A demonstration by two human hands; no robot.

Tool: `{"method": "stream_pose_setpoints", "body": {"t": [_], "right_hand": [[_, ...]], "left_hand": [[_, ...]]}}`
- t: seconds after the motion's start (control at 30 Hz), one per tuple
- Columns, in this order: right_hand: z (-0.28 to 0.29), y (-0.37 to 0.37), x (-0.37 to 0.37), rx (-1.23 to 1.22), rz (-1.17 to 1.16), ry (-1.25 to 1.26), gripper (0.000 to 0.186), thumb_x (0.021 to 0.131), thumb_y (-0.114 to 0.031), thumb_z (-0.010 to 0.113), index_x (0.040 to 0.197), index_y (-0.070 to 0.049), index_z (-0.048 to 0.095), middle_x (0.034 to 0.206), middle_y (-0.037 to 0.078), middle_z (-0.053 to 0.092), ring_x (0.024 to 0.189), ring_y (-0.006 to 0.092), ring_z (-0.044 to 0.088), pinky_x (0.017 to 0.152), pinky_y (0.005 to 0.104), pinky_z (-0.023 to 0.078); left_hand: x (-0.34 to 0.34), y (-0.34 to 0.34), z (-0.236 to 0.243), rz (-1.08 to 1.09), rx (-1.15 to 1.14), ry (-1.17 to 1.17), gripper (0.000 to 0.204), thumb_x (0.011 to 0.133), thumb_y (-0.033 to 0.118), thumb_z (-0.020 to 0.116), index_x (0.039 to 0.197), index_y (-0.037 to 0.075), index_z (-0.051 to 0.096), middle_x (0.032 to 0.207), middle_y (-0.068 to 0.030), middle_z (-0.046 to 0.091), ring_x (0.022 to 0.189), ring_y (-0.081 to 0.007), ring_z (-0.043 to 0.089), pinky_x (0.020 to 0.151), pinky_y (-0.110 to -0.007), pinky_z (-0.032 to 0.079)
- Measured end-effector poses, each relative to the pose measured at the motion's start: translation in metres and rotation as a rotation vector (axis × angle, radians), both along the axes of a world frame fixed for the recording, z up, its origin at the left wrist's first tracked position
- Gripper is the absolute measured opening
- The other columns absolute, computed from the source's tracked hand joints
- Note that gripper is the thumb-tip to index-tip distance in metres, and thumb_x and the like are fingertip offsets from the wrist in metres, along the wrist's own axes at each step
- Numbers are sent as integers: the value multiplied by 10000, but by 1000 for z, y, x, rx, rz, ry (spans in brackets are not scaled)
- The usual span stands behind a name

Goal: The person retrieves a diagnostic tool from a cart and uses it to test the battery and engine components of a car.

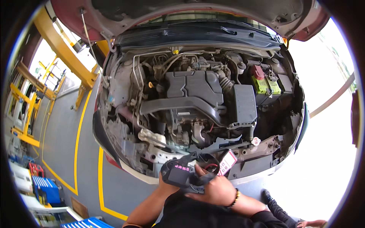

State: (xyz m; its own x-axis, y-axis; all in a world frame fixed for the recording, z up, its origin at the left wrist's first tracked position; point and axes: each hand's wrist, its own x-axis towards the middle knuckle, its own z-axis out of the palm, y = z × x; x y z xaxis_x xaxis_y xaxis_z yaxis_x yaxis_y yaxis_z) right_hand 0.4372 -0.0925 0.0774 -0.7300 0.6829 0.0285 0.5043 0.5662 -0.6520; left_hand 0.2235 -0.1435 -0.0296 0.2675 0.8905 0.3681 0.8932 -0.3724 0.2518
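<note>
Just above the front edge of the car, both my hands hold a black plastic device (178,176) with a boxy body, pink markings and a loop-shaped band curving out to the right. My left hand (168,186) grips its lower left side, with the fingers mostly hidden beneath it. Wrapped around the right end, by the loop, is my right hand (218,190); a beaded bracelet (236,197) circles that wrist. Beyond the device is the open engine bay, with its black engine cover (194,87). A white and red label (227,162) shows right behind the loop.
The raised hood (182,9) arches overhead, held by a prop rod (86,32). A battery (266,85) sits at right in the bay. Yellow lift posts (62,45) and blue cases (45,190) stand at left. Another person's leg (280,212) and hand show at lower right.
</note>
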Motion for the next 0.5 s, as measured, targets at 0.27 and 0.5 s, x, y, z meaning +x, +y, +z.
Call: {"method": "stream_pose_setpoints", "body": {"t": [0.27,0.5], "right_hand": [[38,-6,141,182,230,355,697,679,-479,866,1191,-75,620,1093,179,623,885,308,671,674,330,547],[41,-35,185,131,117,174,971,666,-376,877,1451,-75,391,1397,261,403,1174,444,568,890,457,554]], "left_hand": [[124,-38,59,77,-300,-943,595,679,301,838,1169,63,599,1167,-140,627,1078,-378,621,973,-469,486],[212,-38,45,-146,-405,-1086,630,686,256,815,1244,99,569,1222,-105,578,1163,-311,552,985,-422,448]]}}
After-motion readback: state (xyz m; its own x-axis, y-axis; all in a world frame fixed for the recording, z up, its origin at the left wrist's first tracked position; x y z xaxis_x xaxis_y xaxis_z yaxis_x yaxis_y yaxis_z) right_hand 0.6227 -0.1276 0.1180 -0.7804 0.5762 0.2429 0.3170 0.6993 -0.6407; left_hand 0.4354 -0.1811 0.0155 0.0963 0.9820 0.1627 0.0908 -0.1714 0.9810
